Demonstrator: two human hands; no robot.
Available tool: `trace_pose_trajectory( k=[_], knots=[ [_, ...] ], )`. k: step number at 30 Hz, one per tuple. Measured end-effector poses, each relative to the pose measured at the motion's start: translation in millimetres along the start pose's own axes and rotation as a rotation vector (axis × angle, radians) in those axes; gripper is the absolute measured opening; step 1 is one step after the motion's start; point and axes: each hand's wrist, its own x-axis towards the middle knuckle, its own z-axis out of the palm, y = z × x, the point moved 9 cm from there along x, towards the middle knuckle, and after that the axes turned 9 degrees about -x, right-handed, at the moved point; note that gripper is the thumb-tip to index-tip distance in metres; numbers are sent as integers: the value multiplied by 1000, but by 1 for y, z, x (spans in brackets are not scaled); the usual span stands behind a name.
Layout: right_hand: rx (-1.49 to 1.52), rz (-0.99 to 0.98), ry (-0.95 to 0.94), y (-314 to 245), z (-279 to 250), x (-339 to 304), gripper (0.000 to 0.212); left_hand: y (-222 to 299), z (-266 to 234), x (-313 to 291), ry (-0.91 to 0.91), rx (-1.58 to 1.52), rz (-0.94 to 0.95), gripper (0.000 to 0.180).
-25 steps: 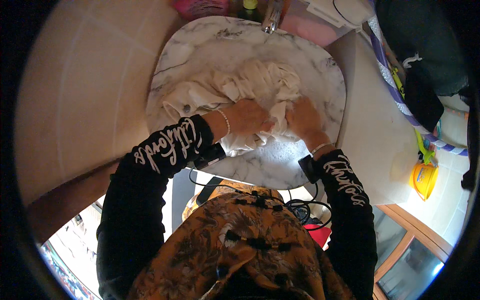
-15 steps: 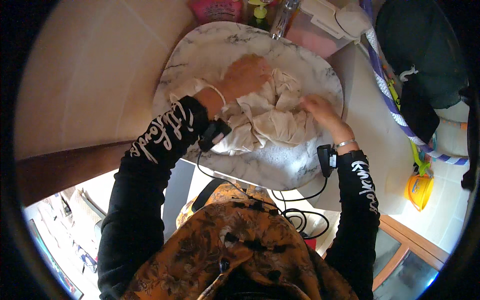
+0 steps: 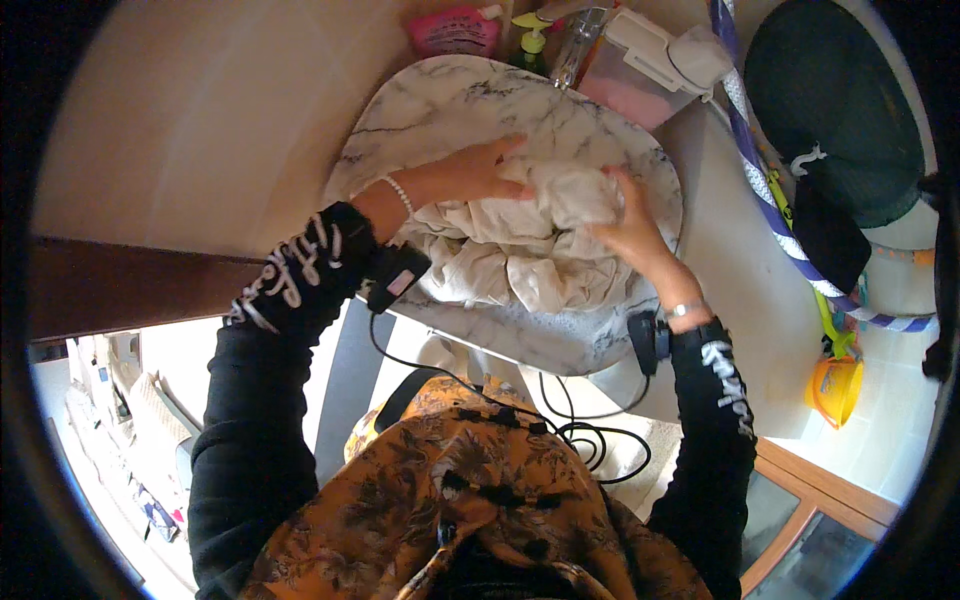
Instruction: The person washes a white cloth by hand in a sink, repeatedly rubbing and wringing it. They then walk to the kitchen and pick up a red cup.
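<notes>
A crumpled cream cloth (image 3: 500,260) lies bunched in a white washbasin (image 3: 400,120) with grey marble veining. My left hand (image 3: 480,172) reaches over the cloth's far left part, thumb and fingers spread apart. At the cloth's right side is my right hand (image 3: 640,225), its thumb and fingers apart and cupped against a raised fold. Whether the fingertips press into the fabric is hard to tell. Both wrists carry a black cabled device, the left one (image 3: 395,278) beside the cloth's near left edge.
Behind the basin stand a pink pouch (image 3: 455,32), a pump bottle (image 3: 530,42), a metal tap (image 3: 580,45) and a clear box (image 3: 635,70) holding something pink. To the right hang a purple and white hoop (image 3: 765,190) and a yellow bucket (image 3: 835,390). Black cables (image 3: 600,440) loop below.
My left hand has lifted and opened from pressing on the cloth. My right hand has come up against a fold at the right. The cloth is bunched differently, and the view has shifted slightly.
</notes>
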Motion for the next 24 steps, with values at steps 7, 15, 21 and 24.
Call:
trace_pose_trajectory(
  k=[7,15,21,24],
  knots=[
    [-488,-265,-23,-48,50,-96,64,35,46,-70,-108,427,288,40],
    [-825,-209,186,-19,69,-56,52,-12,53,-25,113,753,211,51],
    [-715,-42,72,15,60,18,61,-28,33,25,175,636,191,43],
    [-594,94,-64,24,52,46,59,-35,22,48,214,535,99,38]
  ],
)
